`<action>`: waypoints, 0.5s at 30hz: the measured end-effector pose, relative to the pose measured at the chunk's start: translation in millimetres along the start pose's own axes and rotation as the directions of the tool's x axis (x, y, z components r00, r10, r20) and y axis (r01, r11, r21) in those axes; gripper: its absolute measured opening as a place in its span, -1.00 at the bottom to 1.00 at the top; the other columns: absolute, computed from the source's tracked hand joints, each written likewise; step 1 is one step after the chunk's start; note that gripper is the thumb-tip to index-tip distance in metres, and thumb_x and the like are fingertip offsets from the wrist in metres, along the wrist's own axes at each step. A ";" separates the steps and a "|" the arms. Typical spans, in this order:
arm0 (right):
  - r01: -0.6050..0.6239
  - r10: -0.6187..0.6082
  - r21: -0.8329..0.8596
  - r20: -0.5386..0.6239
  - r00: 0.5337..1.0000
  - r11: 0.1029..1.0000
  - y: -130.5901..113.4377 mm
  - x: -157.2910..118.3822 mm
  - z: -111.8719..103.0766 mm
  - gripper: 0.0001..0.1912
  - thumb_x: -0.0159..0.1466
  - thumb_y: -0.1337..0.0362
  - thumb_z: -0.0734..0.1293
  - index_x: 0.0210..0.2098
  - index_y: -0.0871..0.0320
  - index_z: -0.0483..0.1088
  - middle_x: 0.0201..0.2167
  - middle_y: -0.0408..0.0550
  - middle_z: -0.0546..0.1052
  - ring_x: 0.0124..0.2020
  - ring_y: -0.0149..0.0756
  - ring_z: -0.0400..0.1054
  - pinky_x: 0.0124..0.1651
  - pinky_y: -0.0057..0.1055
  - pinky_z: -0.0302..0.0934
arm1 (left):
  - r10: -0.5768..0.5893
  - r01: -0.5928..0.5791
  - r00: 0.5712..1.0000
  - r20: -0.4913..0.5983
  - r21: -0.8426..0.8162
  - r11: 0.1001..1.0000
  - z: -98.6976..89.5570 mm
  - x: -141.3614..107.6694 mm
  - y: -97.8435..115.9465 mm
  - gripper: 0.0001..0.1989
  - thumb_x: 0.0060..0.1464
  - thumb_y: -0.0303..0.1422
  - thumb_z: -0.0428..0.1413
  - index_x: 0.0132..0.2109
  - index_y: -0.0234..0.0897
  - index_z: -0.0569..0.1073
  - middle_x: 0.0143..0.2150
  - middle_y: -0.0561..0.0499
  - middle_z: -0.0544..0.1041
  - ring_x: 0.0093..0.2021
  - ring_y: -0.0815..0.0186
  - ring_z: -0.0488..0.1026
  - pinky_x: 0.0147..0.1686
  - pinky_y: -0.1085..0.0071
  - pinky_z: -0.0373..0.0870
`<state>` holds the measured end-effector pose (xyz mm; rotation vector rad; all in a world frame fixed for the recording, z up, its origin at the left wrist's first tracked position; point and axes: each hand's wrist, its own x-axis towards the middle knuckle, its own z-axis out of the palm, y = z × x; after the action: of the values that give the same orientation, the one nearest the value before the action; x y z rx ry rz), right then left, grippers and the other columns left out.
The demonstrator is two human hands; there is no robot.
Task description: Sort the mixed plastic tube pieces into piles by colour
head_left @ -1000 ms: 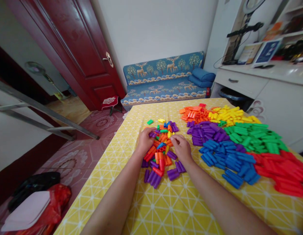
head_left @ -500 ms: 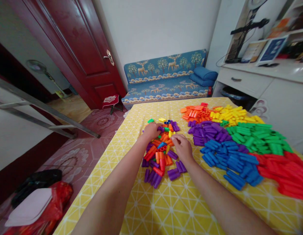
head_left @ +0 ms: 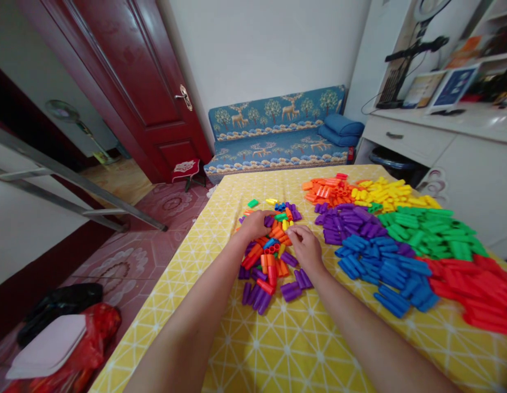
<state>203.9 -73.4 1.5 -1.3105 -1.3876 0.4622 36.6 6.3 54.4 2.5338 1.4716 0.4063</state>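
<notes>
A mixed heap of small coloured plastic tube pieces [head_left: 269, 259] lies on the yellow patterned tablecloth [head_left: 253, 344]. My left hand [head_left: 255, 225] reaches over the upper left of this heap, fingers curled down beside a purple piece [head_left: 268, 221]. Its fingertips are partly hidden, and what they hold cannot be made out. At the heap's right side, my right hand [head_left: 306, 245] has thumb and fingers pinched together, just beside small yellow pieces [head_left: 285, 225]. Whatever sits in that pinch is too small to name.
Sorted piles spread over the table's right: orange [head_left: 329, 190], yellow [head_left: 392, 194], purple [head_left: 347, 222], green [head_left: 435, 229], blue [head_left: 386, 267] and red [head_left: 478, 292]. Behind the table stands a blue sofa [head_left: 273, 139]; a metal ladder [head_left: 73, 191] leans at left.
My left hand has moved slightly down and toward me over the mixed heap, uncovering pieces at its far edge. My right hand stays almost where it was, still pinched.
</notes>
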 end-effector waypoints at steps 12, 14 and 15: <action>-0.004 0.004 0.005 0.008 1.000 1.000 -1.0 -0.5 -0.1 -0.77 0.24 0.16 0.23 -0.37 0.12 0.47 -0.27 -0.01 0.50 -0.22 -0.21 0.39 -0.09 -0.26 0.26 | -0.297 0.042 0.921 -0.254 -0.691 0.721 2.9 -27.9 6.5 -0.64 0.14 -0.25 0.00 0.06 -0.24 0.35 -0.10 -0.03 0.50 -0.18 0.32 0.46 -0.20 0.39 0.43; -0.005 0.005 0.031 -0.012 1.000 1.000 -2.7 -1.0 -0.3 -0.77 0.24 0.15 0.23 -0.35 0.13 0.46 -0.27 0.00 0.50 -0.22 -0.21 0.39 -0.11 -0.27 0.27 | -0.341 0.043 0.924 -0.174 -0.839 0.542 2.8 -32.0 12.1 -0.64 0.16 -0.24 -0.04 0.07 -0.23 0.34 -0.08 -0.05 0.51 -0.19 0.32 0.48 -0.30 0.43 0.44; -0.004 0.005 0.050 -0.030 1.000 0.999 -4.3 -1.3 -0.6 -0.76 0.24 0.14 0.24 -0.32 0.14 0.46 -0.27 0.00 0.51 -0.21 -0.20 0.39 -0.13 -0.27 0.27 | -0.346 0.048 0.929 -0.127 -0.889 0.456 2.6 -33.6 15.0 -0.63 0.16 -0.24 -0.05 0.08 -0.24 0.34 -0.07 -0.06 0.51 -0.20 0.31 0.48 -0.33 0.45 0.44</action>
<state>202.2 -76.0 4.7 -1.2756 -1.3405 0.4751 33.9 -30.4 51.5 1.4612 1.1364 1.1872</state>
